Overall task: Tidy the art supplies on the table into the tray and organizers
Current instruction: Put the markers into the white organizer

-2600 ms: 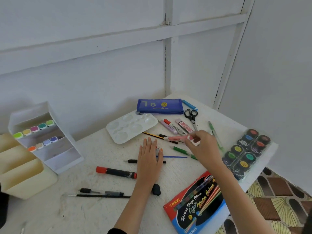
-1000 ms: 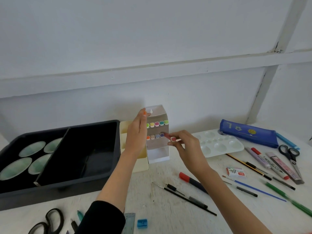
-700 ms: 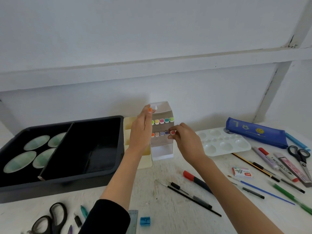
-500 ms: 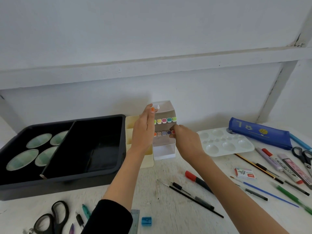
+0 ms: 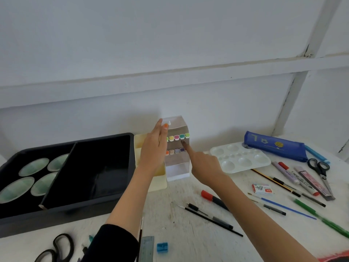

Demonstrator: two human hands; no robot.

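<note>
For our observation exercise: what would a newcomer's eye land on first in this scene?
Probably both hands at the white marker organizer against the wall: the left hand steadies its side, the right hand pokes a fingertip at the coloured marker caps. Next, the dark tray at left, and pens scattered right.

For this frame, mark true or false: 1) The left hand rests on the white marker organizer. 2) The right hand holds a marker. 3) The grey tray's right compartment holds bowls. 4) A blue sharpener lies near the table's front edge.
1) True: the left hand rests against the organizer.
2) False: the right hand holds nothing; one finger points at the marker rows.
3) False: the bowls sit in the tray's left compartment.
4) True: the sharpener lies there.
</note>
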